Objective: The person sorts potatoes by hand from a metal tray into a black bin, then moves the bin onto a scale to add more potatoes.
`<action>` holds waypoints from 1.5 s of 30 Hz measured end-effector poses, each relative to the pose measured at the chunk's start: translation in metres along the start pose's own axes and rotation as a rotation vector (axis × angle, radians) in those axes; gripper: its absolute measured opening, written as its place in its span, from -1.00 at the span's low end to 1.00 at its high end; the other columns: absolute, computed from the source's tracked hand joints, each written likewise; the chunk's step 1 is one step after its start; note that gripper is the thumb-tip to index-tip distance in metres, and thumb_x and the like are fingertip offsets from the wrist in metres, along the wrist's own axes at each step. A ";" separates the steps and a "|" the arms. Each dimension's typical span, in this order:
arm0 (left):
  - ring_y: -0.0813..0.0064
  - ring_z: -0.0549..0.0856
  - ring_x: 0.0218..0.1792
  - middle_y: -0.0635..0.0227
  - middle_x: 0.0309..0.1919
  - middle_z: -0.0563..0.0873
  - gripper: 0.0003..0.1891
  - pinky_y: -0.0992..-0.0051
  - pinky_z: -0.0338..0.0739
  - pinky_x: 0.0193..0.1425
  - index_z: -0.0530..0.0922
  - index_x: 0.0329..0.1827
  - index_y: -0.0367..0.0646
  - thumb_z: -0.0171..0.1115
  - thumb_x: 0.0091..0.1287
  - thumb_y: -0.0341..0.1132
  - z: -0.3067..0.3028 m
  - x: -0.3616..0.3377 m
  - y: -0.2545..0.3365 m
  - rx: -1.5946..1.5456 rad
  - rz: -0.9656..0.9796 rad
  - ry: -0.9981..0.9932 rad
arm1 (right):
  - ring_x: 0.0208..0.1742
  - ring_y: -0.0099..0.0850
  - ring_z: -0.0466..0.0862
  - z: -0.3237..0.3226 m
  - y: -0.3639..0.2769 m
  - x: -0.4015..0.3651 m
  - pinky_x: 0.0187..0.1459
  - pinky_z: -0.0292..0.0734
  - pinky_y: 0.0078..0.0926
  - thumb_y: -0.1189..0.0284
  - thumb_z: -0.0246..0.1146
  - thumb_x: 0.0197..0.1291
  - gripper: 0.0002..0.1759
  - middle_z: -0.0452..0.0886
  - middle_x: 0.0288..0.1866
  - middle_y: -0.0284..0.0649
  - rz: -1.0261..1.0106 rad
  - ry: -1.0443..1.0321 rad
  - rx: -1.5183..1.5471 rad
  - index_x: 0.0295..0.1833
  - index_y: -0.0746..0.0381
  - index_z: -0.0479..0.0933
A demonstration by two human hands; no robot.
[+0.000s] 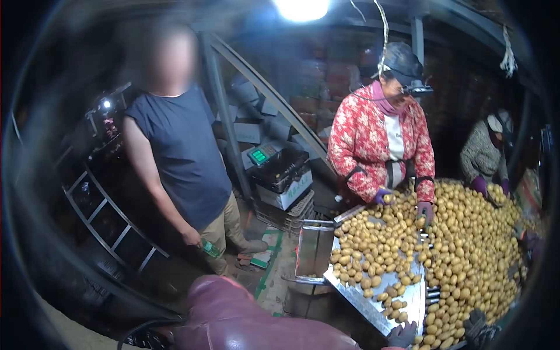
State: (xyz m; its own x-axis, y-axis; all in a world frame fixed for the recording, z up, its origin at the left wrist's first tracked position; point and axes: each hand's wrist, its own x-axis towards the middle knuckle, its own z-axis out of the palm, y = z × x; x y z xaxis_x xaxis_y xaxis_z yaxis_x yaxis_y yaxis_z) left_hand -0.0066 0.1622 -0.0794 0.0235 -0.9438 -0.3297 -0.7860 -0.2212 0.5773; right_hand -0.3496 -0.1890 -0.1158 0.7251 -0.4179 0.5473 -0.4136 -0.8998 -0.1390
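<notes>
At the bottom edge, my left hand (402, 335) in a grey glove rests by the lower rim of a metal sorting tray (363, 303). Its fingers are apart with nothing visible in them. My right hand (479, 330), in a dark glove, lies over the near side of a big heap of potatoes (466, 256); its fingers look spread, with no potato seen in them. Loose potatoes (373, 239) cover much of the tray. The frame's bottom edge cuts off both wrists.
Across the heap, a person in a red floral jacket (356, 128) handles potatoes. Another person (487, 151) works farther right. A person in a dark sleeveless shirt (181, 157) stands left, holding a green bottle (210, 249). A maroon coat (256, 318) fills the bottom. Behind stands a scale (262, 154).
</notes>
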 end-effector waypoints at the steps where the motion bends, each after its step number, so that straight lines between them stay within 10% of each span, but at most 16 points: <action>1: 0.09 0.67 -0.18 0.13 -0.18 0.72 -0.64 0.18 0.52 -0.05 0.58 0.05 -0.17 0.02 0.36 -0.14 -0.005 -0.007 -0.004 0.002 -0.020 0.012 | -0.19 -0.09 0.58 -0.009 -0.006 0.003 -0.12 0.51 -0.18 0.34 0.24 0.18 -0.79 0.61 -0.23 0.02 -0.103 -0.123 -0.112 -0.25 0.28 0.62; 3: 0.09 0.67 -0.18 0.12 -0.18 0.72 -0.64 0.17 0.52 -0.05 0.58 0.05 -0.17 0.02 0.36 -0.14 -0.006 -0.026 -0.010 -0.002 -0.059 0.016 | -0.33 -0.01 0.51 0.040 0.017 -0.017 -0.31 0.46 -0.12 0.30 0.21 0.12 -0.80 0.45 -0.46 -0.05 0.254 -0.154 0.313 -0.37 0.22 0.57; 6: 0.08 0.67 -0.17 0.12 -0.17 0.72 -0.64 0.17 0.52 -0.04 0.58 0.04 -0.17 0.02 0.36 -0.15 0.007 -0.045 -0.012 -0.027 -0.104 0.010 | -0.37 0.01 0.51 0.000 0.001 0.002 -0.33 0.45 -0.06 0.28 0.20 0.14 -0.78 0.49 -0.43 -0.05 -0.150 0.009 0.043 -0.37 0.22 0.55; 17: 0.06 0.67 -0.14 0.11 -0.15 0.72 -0.65 0.14 0.52 -0.02 0.59 0.03 -0.17 0.03 0.35 -0.16 0.030 -0.084 -0.016 -0.071 -0.227 0.011 | -0.13 0.13 0.62 -0.069 -0.057 0.039 -0.05 0.52 0.00 0.11 0.12 0.24 -0.56 0.64 -0.20 0.15 0.467 -0.392 0.142 -0.06 0.26 0.64; 45: 0.00 0.67 -0.06 0.07 -0.08 0.72 -0.67 0.08 0.52 0.02 0.60 0.01 -0.18 0.03 0.32 -0.20 0.054 -0.077 -0.014 -0.152 -0.437 -0.034 | -0.16 0.14 0.62 -0.073 -0.063 0.044 -0.06 0.52 0.01 0.08 0.14 0.24 -0.53 0.65 -0.21 0.14 0.529 -0.352 0.120 -0.08 0.29 0.64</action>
State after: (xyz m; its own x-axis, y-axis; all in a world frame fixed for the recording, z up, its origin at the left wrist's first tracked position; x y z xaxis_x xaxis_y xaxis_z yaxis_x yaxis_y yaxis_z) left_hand -0.0310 0.2513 -0.1027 0.3106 -0.7459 -0.5892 -0.6073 -0.6326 0.4806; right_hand -0.3318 -0.1421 -0.0225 0.5861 -0.8063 0.0792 -0.7146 -0.5606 -0.4184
